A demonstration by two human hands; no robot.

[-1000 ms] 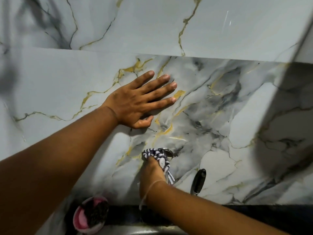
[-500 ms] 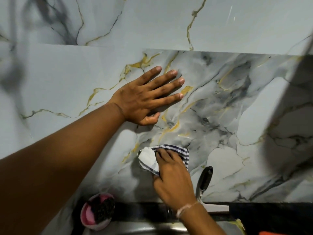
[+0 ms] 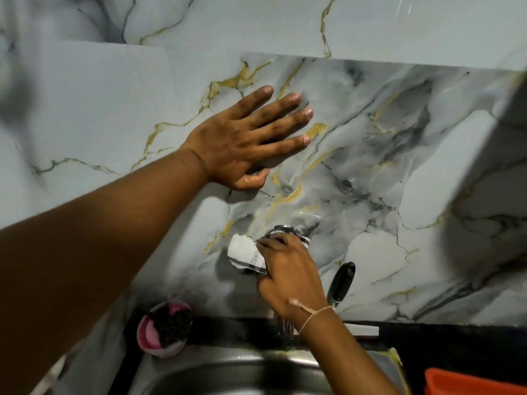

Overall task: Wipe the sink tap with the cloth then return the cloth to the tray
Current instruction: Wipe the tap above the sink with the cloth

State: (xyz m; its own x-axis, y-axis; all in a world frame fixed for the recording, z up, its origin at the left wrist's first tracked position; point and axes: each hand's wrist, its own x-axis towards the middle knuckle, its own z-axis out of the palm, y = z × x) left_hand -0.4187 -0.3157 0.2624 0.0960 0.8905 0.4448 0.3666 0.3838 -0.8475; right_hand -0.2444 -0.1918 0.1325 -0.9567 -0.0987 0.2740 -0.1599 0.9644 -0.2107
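Observation:
My right hand (image 3: pixel 288 276) grips a white cloth with dark checked edges (image 3: pixel 245 253) and presses it over the wall-mounted tap. Only the tap's chrome base (image 3: pixel 286 230) shows above my fingers, and its black lever handle (image 3: pixel 343 282) sticks out to the right of my wrist. The spout is hidden under my hand. My left hand (image 3: pixel 247 139) lies flat on the marble wall above the tap, fingers spread, holding nothing. No tray is clearly visible.
A steel sink (image 3: pixel 236 374) sits below at the bottom edge. A pink bowl holding a dark scrubber (image 3: pixel 164 329) stands on the ledge at the sink's left. An orange container (image 3: pixel 473 382) shows at the bottom right corner.
My right hand has turned over the tap with the cloth, from gripping it from below to covering it from above. The view has tilted down, showing the sink. My left hand stays on the wall.

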